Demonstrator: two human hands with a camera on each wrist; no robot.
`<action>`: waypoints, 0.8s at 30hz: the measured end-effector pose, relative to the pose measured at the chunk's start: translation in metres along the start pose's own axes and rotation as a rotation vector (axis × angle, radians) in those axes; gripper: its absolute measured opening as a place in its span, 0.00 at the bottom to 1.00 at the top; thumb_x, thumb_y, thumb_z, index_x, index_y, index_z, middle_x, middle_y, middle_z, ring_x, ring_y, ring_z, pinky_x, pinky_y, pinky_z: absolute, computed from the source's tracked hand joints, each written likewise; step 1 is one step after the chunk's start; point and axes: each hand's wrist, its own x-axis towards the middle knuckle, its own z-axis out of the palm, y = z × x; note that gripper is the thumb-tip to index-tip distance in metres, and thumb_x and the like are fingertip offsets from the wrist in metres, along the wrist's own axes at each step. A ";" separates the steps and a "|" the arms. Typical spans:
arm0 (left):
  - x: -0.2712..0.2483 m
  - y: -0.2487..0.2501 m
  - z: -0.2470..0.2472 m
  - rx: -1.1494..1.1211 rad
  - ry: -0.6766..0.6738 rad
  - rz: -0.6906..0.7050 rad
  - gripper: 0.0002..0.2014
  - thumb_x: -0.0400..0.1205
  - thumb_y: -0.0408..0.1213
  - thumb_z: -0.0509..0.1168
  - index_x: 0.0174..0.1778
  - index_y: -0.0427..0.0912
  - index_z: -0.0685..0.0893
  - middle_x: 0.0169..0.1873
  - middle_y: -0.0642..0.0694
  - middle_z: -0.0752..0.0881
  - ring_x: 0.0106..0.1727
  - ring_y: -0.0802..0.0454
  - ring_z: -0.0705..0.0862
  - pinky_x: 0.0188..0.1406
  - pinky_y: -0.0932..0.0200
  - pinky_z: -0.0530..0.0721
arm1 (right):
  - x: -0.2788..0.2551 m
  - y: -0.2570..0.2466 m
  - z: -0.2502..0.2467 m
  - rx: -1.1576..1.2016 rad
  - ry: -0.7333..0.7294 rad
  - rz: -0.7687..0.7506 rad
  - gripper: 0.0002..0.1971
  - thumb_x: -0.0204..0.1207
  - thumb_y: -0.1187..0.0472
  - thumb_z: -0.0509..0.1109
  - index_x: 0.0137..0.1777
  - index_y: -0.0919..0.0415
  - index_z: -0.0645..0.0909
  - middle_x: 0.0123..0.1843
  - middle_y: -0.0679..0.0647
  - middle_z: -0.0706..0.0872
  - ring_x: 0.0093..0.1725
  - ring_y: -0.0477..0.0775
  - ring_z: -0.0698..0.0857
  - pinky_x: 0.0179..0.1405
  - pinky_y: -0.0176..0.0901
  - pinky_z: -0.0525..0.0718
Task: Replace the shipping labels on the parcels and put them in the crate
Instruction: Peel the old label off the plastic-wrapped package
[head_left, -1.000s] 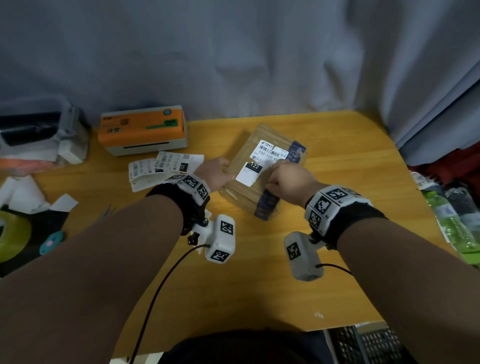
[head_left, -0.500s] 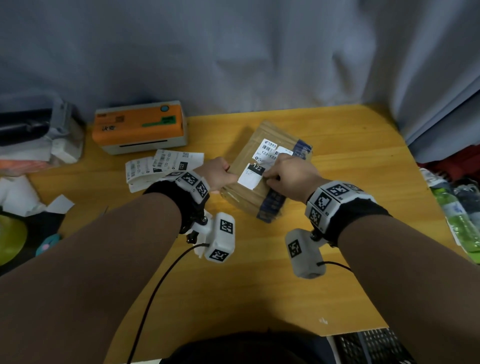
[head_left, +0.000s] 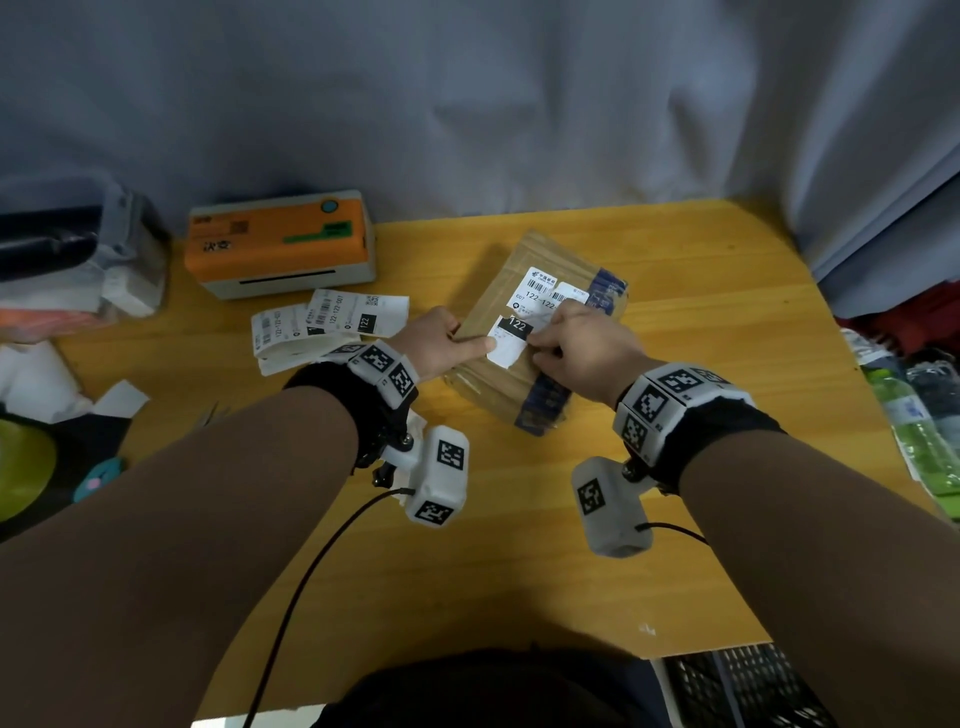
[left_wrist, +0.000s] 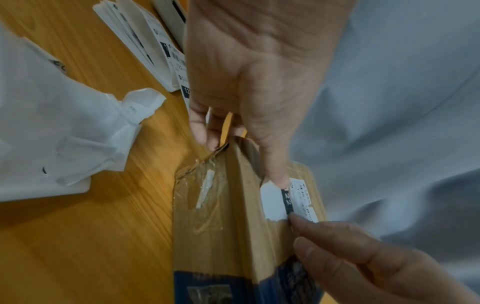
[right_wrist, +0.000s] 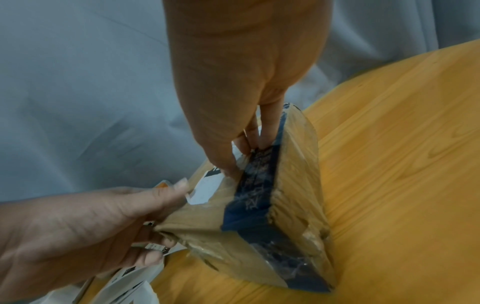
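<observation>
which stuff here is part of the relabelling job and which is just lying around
Part of the job: parcel, its old label, stack of new labels, label printer, black crate.

Just lying about: green bottles, crumpled white paper.

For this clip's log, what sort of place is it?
Probably a small parcel-packing or shipping desk: an orange-and-white label printer sits on the yellow wooden table, printed white barcode labels lie beside it, and both hands work on a taped brown cardboard parcel.
</observation>
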 end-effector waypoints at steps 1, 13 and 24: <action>-0.001 0.001 0.000 0.022 0.025 0.006 0.30 0.76 0.65 0.62 0.61 0.42 0.76 0.50 0.50 0.83 0.51 0.51 0.81 0.46 0.56 0.76 | -0.002 -0.001 0.001 0.004 0.000 0.012 0.17 0.82 0.51 0.60 0.68 0.47 0.80 0.64 0.54 0.74 0.65 0.55 0.75 0.58 0.45 0.76; -0.006 -0.008 -0.005 0.066 0.106 0.059 0.20 0.82 0.43 0.65 0.63 0.32 0.79 0.59 0.36 0.84 0.58 0.40 0.83 0.60 0.49 0.79 | 0.021 -0.046 0.014 -0.021 -0.004 0.186 0.30 0.71 0.32 0.66 0.61 0.56 0.80 0.65 0.57 0.74 0.70 0.62 0.69 0.67 0.65 0.68; 0.000 -0.012 -0.010 0.096 0.051 0.025 0.23 0.82 0.48 0.65 0.66 0.36 0.78 0.60 0.39 0.84 0.52 0.43 0.87 0.51 0.56 0.81 | 0.039 -0.041 0.021 0.118 0.062 0.331 0.26 0.71 0.36 0.69 0.57 0.57 0.83 0.61 0.53 0.78 0.69 0.60 0.70 0.65 0.60 0.66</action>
